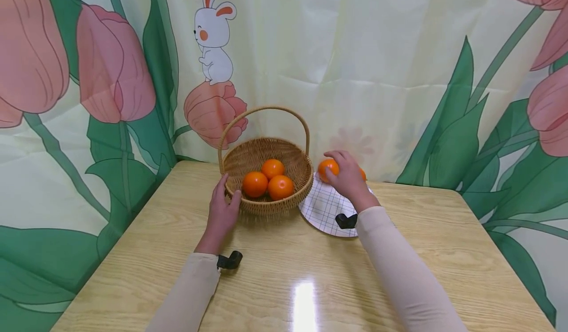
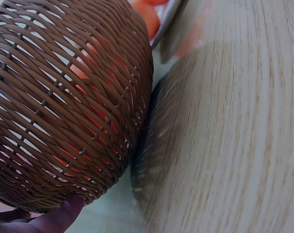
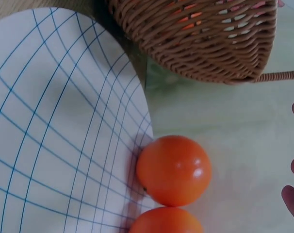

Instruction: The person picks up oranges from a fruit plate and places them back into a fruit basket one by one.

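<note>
A wicker basket (image 1: 266, 207) with a tall arched handle stands toward the back of the table. Inside it lie three oranges (image 1: 281, 188). My left hand (image 1: 224, 213) holds the basket's rim at its front left; in the left wrist view its thumb (image 2: 64, 213) lies against the wickerwork. Right of the basket is a round white plate (image 3: 45, 97) with blue grid lines. Two oranges sit side by side at its far edge, one of them nearer the basket (image 3: 174, 170). My right hand (image 1: 348, 176) hovers over them with fingers spread, apart from the fruit in the right wrist view.
The wooden table (image 1: 266, 282) carries the basket and plate close to its back edge. Directly behind hangs a curtain (image 1: 377, 75) printed with tulips and a rabbit. The basket handle (image 1: 270, 108) arches up in front of it.
</note>
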Tool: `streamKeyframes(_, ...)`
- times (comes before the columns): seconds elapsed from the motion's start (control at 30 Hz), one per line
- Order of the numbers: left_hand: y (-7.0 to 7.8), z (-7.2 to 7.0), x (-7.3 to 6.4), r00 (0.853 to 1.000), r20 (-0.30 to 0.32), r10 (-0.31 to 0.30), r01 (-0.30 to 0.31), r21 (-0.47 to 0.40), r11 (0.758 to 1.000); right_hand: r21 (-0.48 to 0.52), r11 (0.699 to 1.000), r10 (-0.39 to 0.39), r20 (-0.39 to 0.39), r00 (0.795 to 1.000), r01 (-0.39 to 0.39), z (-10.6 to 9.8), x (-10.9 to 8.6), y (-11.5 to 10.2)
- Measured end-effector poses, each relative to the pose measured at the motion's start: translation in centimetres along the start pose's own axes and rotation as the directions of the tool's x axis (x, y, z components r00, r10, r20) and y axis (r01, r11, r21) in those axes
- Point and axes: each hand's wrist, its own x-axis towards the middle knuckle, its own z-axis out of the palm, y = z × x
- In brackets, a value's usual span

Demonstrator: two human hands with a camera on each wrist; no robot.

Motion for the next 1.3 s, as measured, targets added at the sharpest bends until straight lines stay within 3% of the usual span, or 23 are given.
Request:
streamKeyframes(0.23, 0.0, 0.1, 0.0, 1.0, -0.007, 0.005, -0.005, -0.004, 1.0, -0.015, 0.999, 0.034, -0.018, 0.999, -0.034, -0.1, -0.3, 1.6)
streamKeyframes(0.5, -0.3, 0.1, -0.2, 1.0, -0.009, 0.011, -0.011, -0.003, 1.0, -0.03, 0.991, 0.129, 0.026, 0.991, -0.128, 0.0, -0.7, 3.3)
streamKeyframes(1.07, 0.0, 0.2, 0.1, 1.0, -0.003, -0.016, 0.016, -0.006, 1.0, -0.032, 0.953, 0.303, 0.112, 0.946, -0.302, 0.2, -0.8, 6.0)
streamKeyframes(1.3, -0.3, 0.3, 0.2, 1.0, -0.006, -0.01, 0.01, -0.013, 1.0, -0.027, 0.94, 0.342, 0.14, 0.929, -0.341, 0.6, -1.0, 7.0)
